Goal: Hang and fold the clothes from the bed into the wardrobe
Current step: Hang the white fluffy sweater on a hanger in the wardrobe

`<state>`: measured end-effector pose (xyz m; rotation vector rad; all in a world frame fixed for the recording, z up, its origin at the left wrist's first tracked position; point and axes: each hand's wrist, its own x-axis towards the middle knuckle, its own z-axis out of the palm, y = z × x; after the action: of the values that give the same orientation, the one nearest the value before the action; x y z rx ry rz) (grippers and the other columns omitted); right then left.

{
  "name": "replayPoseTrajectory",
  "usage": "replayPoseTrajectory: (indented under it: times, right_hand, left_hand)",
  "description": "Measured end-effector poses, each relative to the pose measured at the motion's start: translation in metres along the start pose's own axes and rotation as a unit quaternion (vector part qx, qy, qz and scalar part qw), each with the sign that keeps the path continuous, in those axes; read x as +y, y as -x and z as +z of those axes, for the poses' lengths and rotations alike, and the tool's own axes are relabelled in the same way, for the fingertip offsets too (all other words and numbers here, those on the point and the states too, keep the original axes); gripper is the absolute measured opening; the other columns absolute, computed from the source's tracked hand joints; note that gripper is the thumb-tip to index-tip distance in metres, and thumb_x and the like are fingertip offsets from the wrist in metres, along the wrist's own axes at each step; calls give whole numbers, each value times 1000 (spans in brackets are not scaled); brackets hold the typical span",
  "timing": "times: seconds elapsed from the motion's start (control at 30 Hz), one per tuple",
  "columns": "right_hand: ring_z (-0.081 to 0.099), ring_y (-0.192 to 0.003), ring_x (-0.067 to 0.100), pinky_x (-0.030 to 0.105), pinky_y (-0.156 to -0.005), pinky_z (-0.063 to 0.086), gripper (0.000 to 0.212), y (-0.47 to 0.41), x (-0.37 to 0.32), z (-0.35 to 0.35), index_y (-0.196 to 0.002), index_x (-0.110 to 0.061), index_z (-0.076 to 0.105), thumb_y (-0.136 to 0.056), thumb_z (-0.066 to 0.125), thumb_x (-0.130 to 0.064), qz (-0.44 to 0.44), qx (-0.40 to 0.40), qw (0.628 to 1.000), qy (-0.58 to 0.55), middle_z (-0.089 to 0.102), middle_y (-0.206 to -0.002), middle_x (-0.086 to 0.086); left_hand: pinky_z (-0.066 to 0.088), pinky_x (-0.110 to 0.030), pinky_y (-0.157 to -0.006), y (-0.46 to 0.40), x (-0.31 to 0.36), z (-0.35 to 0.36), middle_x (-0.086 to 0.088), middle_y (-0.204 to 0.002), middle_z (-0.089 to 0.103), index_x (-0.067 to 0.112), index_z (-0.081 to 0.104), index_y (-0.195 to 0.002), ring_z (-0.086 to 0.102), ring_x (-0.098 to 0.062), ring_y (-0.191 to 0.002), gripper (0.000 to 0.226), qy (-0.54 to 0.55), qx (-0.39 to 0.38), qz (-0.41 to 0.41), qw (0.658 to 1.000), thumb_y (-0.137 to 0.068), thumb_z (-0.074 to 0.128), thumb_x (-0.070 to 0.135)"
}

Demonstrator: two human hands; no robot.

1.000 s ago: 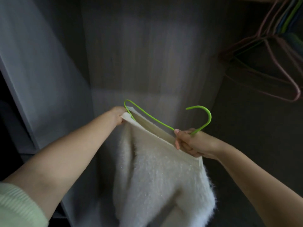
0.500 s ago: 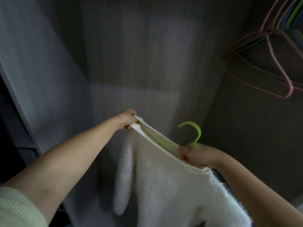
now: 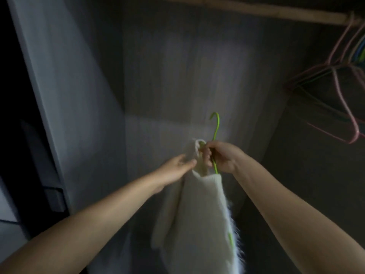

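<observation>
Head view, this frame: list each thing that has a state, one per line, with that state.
Green hanger: gripped at the neck, hook up, not yet on the rail.
White fluffy sweater: on the green hanger, hanging down.
Right hand: grips the hanger neck.
Left hand: fingers straight, touching the sweater's collar.
Wooden rail: carries hangers at its right end.
Pink hanger: on the rail, bare.

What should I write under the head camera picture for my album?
Right hand grips a green hanger inside a fluffy white sweater; left hand touches its collar.
</observation>
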<state>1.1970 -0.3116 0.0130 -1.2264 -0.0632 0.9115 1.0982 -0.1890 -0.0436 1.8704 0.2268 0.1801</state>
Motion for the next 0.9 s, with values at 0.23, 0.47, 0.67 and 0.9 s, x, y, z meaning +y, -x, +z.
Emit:
replayPoseTrajectory:
  times: [0.23, 0.47, 0.67, 0.9]
  right_hand:
    - [58, -80, 29, 34, -40, 52, 27, -27, -41, 103, -84, 6, 45, -98, 21, 6, -68, -47, 996, -25, 53, -81, 17]
    - [51, -70, 20, 22, -51, 36, 32, -17, -35, 197, -72, -12, 45, -89, 64, -32, -329, -10, 819, 470, 48, -95, 14]
    - [52, -48, 4, 17, -47, 39, 28, -13, -73, 273, -98, -3, 75, -91, 49, -11, -448, -45, 797, 401, 60, -57, -2]
    - [65, -93, 27, 36, -85, 54, 13, -30, -141, 335, -103, 1, 50, -98, 40, -7, -444, -93, 832, 319, 67, -115, 16]
  left_hand:
    - [41, -20, -101, 65, 9, -9, 10, -128, 57, 29, 43, -132, 53, -3, -116, 48, -10, 2, 60, 998, -90, 60, 14]
    - [46, -19, -69, 85, 44, -89, 2, -89, 72, 29, 64, -101, 63, -7, -80, 59, 19, 305, 165, 938, -77, 37, -18]
    - [31, -27, -53, 70, 115, -146, -15, -68, 52, -5, 59, -85, 48, -19, -61, 30, 58, 335, 187, 922, -76, 34, -19]
    - [41, -28, -55, 25, 177, -226, -16, -69, 55, 0, 61, -84, 57, -29, -64, 24, -30, 380, 143, 914, -84, 40, -11]
